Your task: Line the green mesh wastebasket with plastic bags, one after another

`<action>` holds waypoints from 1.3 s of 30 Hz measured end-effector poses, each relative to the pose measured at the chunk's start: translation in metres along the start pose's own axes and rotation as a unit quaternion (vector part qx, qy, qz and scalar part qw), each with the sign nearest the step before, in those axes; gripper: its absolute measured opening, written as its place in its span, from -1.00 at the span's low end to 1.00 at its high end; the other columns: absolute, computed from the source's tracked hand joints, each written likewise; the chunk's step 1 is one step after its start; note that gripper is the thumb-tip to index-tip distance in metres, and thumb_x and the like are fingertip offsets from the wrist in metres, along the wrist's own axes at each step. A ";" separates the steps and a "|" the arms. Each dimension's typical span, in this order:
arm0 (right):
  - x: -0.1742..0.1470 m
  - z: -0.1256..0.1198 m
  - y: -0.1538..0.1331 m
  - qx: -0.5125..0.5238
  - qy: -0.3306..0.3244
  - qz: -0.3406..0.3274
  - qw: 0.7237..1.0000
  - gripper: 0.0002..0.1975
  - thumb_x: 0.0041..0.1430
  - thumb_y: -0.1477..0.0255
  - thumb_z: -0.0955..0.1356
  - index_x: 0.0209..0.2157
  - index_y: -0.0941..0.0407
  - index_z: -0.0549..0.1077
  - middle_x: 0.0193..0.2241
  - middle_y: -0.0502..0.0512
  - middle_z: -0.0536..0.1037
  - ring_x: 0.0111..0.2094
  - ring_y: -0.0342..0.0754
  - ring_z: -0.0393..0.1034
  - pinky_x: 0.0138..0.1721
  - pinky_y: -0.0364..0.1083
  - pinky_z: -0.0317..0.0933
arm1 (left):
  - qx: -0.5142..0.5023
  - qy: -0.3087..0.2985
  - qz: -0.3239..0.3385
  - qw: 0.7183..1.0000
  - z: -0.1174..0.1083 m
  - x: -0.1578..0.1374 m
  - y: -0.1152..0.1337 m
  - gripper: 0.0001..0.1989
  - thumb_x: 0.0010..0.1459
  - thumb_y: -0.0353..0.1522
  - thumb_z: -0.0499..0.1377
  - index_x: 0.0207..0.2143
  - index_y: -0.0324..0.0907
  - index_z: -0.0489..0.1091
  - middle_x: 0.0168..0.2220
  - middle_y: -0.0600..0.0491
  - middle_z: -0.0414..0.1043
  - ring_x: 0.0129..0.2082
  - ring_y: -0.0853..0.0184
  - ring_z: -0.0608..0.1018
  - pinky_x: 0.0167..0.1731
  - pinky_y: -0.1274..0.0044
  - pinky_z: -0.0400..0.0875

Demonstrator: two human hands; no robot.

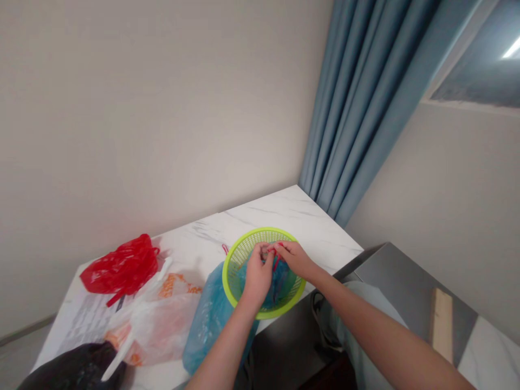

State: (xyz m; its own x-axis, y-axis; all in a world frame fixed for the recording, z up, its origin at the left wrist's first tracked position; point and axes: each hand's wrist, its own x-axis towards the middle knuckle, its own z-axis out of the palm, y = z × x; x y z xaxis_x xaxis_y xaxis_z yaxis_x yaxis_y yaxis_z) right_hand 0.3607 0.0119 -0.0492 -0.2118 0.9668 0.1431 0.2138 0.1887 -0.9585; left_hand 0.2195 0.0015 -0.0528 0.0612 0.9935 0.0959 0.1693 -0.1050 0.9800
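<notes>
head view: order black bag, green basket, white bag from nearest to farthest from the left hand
1. Green basket: beneath the left hand
2. White bag: left of the basket
3. Black bag: bottom-left corner

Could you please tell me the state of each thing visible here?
Green basket: upright.
Blue plastic: crumpled inside the basket.
Red strip: pinched by left hand and right hand.
Blue bag: lying beside the basket.
White bag: crumpled, handles loose.
Red bag: crumpled.
Black bag: crumpled, partly out of view.
Curtain: hanging in folds.
</notes>
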 end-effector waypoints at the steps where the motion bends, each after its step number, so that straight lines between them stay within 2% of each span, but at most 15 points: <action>1: 0.000 0.000 0.001 -0.001 -0.004 0.008 1.000 -0.64 0.33 0.22 0.22 -0.35 0.11 0.54 -0.52 -0.02 0.43 -0.46 -0.11 0.27 -0.36 -0.12 0.18 | -0.002 -0.001 -0.005 1.000 0.000 0.000 -0.001 -0.84 0.23 -0.30 0.13 -0.21 -0.18 0.42 -0.31 0.03 0.51 -0.32 0.30 0.50 -0.24 0.47 0.36; 5: 0.001 0.003 0.007 0.022 0.006 0.024 0.999 -0.61 0.33 0.16 0.23 -0.37 0.11 0.52 -0.57 -0.04 0.38 -0.51 -0.13 0.23 -0.44 -0.14 0.14 | -0.018 -0.005 -0.024 1.000 0.002 0.001 -0.002 -0.82 0.24 -0.29 0.11 -0.24 -0.20 0.44 -0.36 0.01 0.52 -0.35 0.27 0.54 -0.25 0.44 0.39; 12: 0.001 0.010 0.008 0.068 0.042 0.042 0.996 -0.65 0.31 0.17 0.25 -0.11 0.06 0.55 -0.61 -0.06 0.39 -0.58 -0.12 0.27 -0.50 -0.12 0.18 | -0.001 0.023 -0.032 0.999 0.000 0.000 0.004 -0.80 0.24 -0.28 0.10 -0.36 -0.19 0.43 -0.47 0.05 0.50 -0.46 0.30 0.52 -0.36 0.49 0.36; 15: 0.003 0.010 0.007 0.084 0.060 0.068 0.992 -0.64 0.30 0.18 0.25 -0.10 0.07 0.55 -0.62 -0.07 0.38 -0.61 -0.12 0.24 -0.53 -0.12 0.17 | 0.005 0.041 -0.010 0.999 -0.001 -0.002 0.007 -0.82 0.25 -0.28 0.10 -0.34 -0.17 0.41 -0.46 0.08 0.47 -0.45 0.31 0.49 -0.37 0.51 0.33; 19: 0.005 0.008 0.007 0.048 0.073 0.063 0.994 -0.65 0.30 0.20 0.24 -0.23 0.11 0.57 -0.57 -0.04 0.44 -0.54 -0.11 0.27 -0.46 -0.11 0.18 | 0.030 -0.023 0.061 0.997 -0.004 -0.007 0.015 -0.82 0.30 -0.27 0.06 -0.26 -0.13 0.41 -0.39 0.07 0.47 -0.39 0.30 0.49 -0.32 0.49 0.33; 24: 0.006 0.005 0.011 0.043 0.071 0.017 0.996 -0.67 0.29 0.21 0.25 -0.34 0.11 0.53 -0.39 0.04 0.54 -0.32 -0.06 0.39 -0.21 -0.07 0.24 | 0.121 -0.107 0.135 0.978 -0.006 -0.012 0.022 -0.88 0.31 -0.31 0.05 -0.22 -0.10 0.36 -0.28 0.02 0.48 -0.27 0.25 0.50 -0.20 0.43 0.33; 27: 0.007 0.005 0.013 0.061 0.079 0.032 0.995 -0.72 0.25 0.21 0.27 -0.30 0.10 0.51 -0.44 0.00 0.50 -0.36 -0.07 0.37 -0.26 -0.09 0.24 | 0.172 -0.134 0.151 0.964 -0.007 -0.012 0.020 -0.89 0.29 -0.31 0.07 -0.28 -0.10 0.37 -0.33 0.03 0.47 -0.30 0.23 0.50 -0.22 0.43 0.32; 30: 0.006 0.007 0.013 0.074 0.089 0.054 0.992 -0.74 0.22 0.20 0.29 -0.26 0.09 0.47 -0.51 -0.05 0.43 -0.47 -0.10 0.30 -0.41 -0.12 0.20 | 0.185 -0.146 0.148 0.960 -0.009 -0.009 0.018 -0.84 0.31 -0.31 0.04 -0.27 -0.09 0.41 -0.34 0.03 0.50 -0.32 0.24 0.52 -0.24 0.44 0.33; 33: 0.005 0.009 0.010 0.126 0.095 0.096 0.983 -0.73 0.24 0.17 0.24 -0.19 0.05 0.38 -0.63 -0.15 0.30 -0.64 -0.14 0.16 -0.58 -0.15 0.08 | 0.181 -0.123 0.150 0.964 -0.013 -0.007 0.016 -0.83 0.30 -0.33 0.05 -0.22 -0.07 0.46 -0.30 0.03 0.55 -0.31 0.24 0.55 -0.23 0.45 0.34; 35: 0.003 0.010 0.008 0.169 0.102 0.106 0.975 -0.78 0.25 0.22 0.20 -0.15 0.01 0.28 -0.66 -0.20 0.27 -0.67 -0.13 0.14 -0.59 -0.15 0.08 | 0.178 -0.089 0.148 0.969 -0.015 -0.004 0.013 -0.82 0.29 -0.34 0.08 -0.20 -0.07 0.48 -0.28 0.02 0.57 -0.29 0.23 0.56 -0.21 0.44 0.35; 37: 0.001 0.009 0.005 0.169 0.093 0.082 0.978 -0.85 0.21 0.32 0.21 -0.17 -0.01 0.22 -0.64 -0.20 0.31 -0.61 -0.10 0.21 -0.52 -0.13 0.15 | 0.177 -0.053 0.142 0.972 -0.018 -0.002 0.009 -0.82 0.27 -0.34 0.10 -0.19 -0.07 0.51 -0.25 0.00 0.58 -0.26 0.20 0.57 -0.18 0.42 0.36; 39: 0.000 0.005 0.002 0.085 0.072 0.026 0.993 -0.90 0.13 0.44 0.24 -0.27 0.01 0.25 -0.57 -0.14 0.37 -0.51 -0.08 0.27 -0.40 -0.10 0.20 | 0.178 -0.029 0.133 0.975 -0.020 0.001 0.005 -0.82 0.26 -0.35 0.11 -0.18 -0.07 0.52 -0.22 -0.02 0.59 -0.23 0.18 0.58 -0.16 0.39 0.36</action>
State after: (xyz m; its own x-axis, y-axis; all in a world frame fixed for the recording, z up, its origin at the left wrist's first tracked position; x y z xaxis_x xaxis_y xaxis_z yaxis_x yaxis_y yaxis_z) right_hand 0.3568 0.0110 -0.0526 -0.0643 0.9914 0.1137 0.0543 0.1173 -0.9916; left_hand 0.2006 0.0031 -0.0446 0.2041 0.9257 0.3186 0.4693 -0.3781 0.7980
